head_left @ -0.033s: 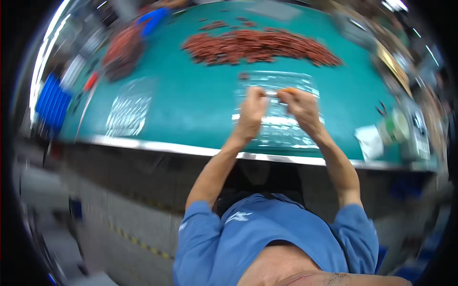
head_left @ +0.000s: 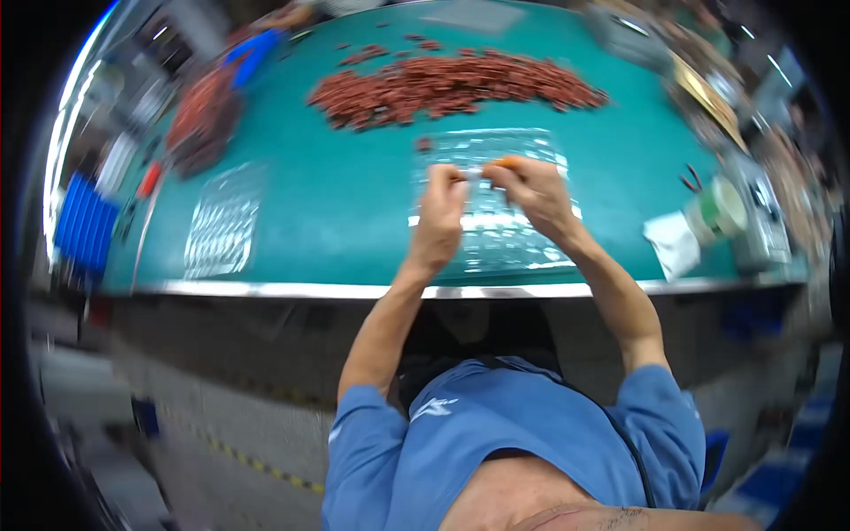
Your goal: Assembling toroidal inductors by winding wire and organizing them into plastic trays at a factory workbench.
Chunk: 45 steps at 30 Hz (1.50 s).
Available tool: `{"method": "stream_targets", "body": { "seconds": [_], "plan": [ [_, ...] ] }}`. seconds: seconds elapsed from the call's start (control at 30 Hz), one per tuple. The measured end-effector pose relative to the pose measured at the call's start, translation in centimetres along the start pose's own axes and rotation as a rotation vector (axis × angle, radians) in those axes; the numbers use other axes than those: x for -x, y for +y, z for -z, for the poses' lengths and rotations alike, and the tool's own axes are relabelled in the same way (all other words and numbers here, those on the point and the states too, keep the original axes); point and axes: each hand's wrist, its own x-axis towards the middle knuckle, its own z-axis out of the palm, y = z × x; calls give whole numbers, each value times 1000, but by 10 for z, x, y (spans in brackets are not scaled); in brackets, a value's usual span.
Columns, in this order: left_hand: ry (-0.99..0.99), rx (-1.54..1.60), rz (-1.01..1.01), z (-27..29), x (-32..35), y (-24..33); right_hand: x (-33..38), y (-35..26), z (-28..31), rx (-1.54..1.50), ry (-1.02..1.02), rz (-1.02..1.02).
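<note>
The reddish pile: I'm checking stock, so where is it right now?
In the head view, the reddish pile spreads across the far middle of the green table, just beyond the clear plastic under the left hand and right hand.

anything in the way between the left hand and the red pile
Nothing visible blocks the left hand; one loose red piece lies by the far left corner of the clear plastic tray, left of the path to the red pile.

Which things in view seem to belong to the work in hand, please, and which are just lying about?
Likely in the work:
- orange item in right hand
- clear pocketed tray
- reddish-brown pieces

Apparently lying about:
- red-handled tool
- white sheet
- blue ribbed container
</note>
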Motion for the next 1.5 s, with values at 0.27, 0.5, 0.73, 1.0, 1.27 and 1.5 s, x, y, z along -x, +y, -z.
{"method": "stream_targets", "body": {
  "seconds": [0.27,0.5,0.73,1.0,1.27,1.5],
  "plan": [
    [-38,169,-32,-24,1,16,-12,14,21,-468,-27,-209],
    [-65,354,45,-20,10,12,-19,61,43,-915,351,-326],
    [-116,306,87,-22,12,9,26,41,3,-613,-57,-243],
    [-8,-192,-37,-17,15,16,30,4,-14,-571,230,-212],
    [-226,223,217,-14,14,3,32,30,-3,-640,199,-337],
    [-323,301,226,-13,27,11,40,23,-4,-829,161,-306]
  ]
}}
